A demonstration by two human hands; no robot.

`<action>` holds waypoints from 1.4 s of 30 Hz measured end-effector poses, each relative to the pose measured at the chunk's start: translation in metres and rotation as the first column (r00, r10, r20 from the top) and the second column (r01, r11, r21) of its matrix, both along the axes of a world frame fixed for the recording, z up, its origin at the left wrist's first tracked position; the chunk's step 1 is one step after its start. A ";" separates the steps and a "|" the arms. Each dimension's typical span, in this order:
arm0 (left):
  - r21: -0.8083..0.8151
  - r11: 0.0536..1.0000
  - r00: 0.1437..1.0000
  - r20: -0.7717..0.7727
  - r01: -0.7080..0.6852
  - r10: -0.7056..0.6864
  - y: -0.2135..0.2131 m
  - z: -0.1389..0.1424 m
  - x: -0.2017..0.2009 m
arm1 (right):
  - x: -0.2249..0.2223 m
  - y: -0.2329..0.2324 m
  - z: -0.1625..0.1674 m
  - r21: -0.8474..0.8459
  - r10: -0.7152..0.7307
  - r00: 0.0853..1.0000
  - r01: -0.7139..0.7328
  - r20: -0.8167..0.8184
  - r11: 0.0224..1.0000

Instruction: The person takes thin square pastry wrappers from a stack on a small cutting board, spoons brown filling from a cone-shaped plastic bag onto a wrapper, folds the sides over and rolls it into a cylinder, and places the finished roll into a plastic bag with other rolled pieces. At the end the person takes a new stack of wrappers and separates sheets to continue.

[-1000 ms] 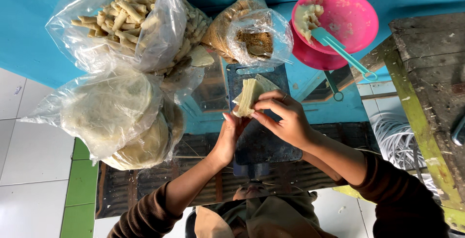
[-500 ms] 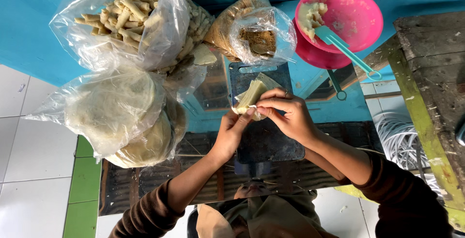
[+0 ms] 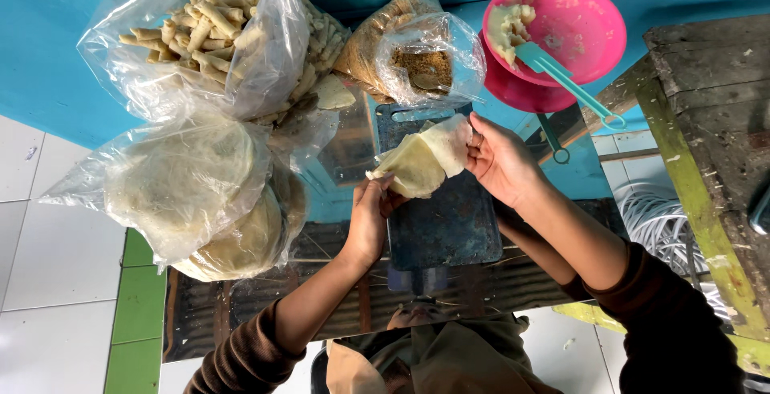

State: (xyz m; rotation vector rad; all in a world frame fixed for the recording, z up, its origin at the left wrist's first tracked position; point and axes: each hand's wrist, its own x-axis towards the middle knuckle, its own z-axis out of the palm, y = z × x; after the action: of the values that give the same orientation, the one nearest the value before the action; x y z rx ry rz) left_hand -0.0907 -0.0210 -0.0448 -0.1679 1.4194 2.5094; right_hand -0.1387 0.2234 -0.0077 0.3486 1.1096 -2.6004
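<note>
Left hand point(image 3: 370, 219) pinches lower edge of pale wrapper point(image 3: 421, 161), fingers closed on it. Right hand point(image 3: 501, 160) grips wrapper's opposite edge (thumb on top), also clamped. Wrapper held just above dark blue cutting board point(image 3: 445, 221). Beyond board: bag of brown crumbs point(image 3: 425, 61); pink bowl point(image 3: 573, 29) beside it; bag of rolled sticks point(image 3: 208, 33) on other side.

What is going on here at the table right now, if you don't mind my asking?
A person holds a thin, pale wrapper sheet between both hands above a dark cutting board: the left hand pinches its lower edge, the right hand supports its upper edge. Nearby sit a clear bag of rolled sticks, a bag of round sheets, a bag of brown filling and a pink bowl of paste with a teal spoon.
</note>
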 end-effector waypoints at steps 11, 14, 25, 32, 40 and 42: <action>0.250 0.943 0.975 0.058 -0.220 0.212 -0.015 0.017 -0.017 | -0.002 0.004 0.003 0.826 0.168 0.849 0.411 -0.501 0.386; 0.229 0.947 0.974 0.056 -0.225 0.218 -0.016 0.018 -0.018 | 0.010 -0.017 -0.003 0.825 0.594 0.671 0.565 -0.444 -0.021; 0.223 0.944 0.970 0.058 -0.242 0.235 -0.018 0.021 -0.022 | 0.028 -0.043 -0.006 0.595 0.817 0.430 0.792 -0.384 -0.138; 0.232 0.941 0.969 0.057 -0.248 0.242 -0.017 0.024 -0.019 | 0.034 -0.039 -0.002 0.623 0.818 0.435 0.772 -0.377 -0.124; 0.176 0.959 0.975 0.016 -0.222 0.223 -0.014 0.027 -0.013 | 0.038 -0.043 0.016 0.661 0.804 0.431 0.748 -0.410 -0.064; 0.165 0.966 0.979 -0.009 -0.197 0.201 -0.013 0.027 -0.013 | 0.041 -0.042 0.026 0.740 0.757 0.493 0.673 -0.428 -0.021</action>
State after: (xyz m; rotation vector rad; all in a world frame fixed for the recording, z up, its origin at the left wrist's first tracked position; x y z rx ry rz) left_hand -0.1034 -0.0335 -0.0182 -0.2596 1.2539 2.7872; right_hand -0.0975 0.1810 0.0181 -1.0823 3.2160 -0.7787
